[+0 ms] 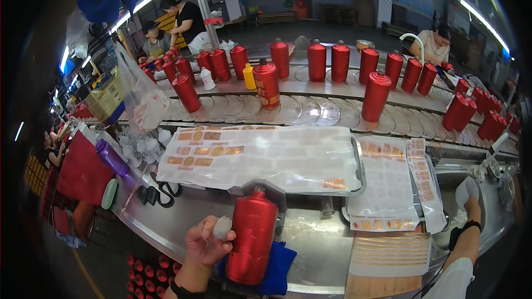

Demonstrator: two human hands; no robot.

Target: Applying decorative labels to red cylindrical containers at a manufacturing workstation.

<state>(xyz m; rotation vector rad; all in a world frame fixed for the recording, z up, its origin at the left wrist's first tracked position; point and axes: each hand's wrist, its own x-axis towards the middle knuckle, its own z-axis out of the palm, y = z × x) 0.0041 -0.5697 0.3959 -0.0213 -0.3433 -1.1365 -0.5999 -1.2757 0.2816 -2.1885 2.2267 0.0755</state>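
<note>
My left hand (206,242) is closed, its fingertips pinching a small, pale grey wad (223,227). Close against those fingers stands a red bottle (252,238), upright with a dark grey cap, in front of a grey angled holder (280,202). A blue cloth (280,268) lies by the bottle's base. Far to the right, my right hand (471,205) reaches over a metal sink (443,238). A pale, rounded piece (466,190) covers its fingers; its kind is unclear.
Sticker sheets (266,158) lie on a tray, more label sheets (382,188) to its right. Behind, red bottles (377,97) stand along a plate conveyor (327,112). Scissors (160,191), a purple bottle (113,158) and white caps (149,148) are at left. Several people work beyond.
</note>
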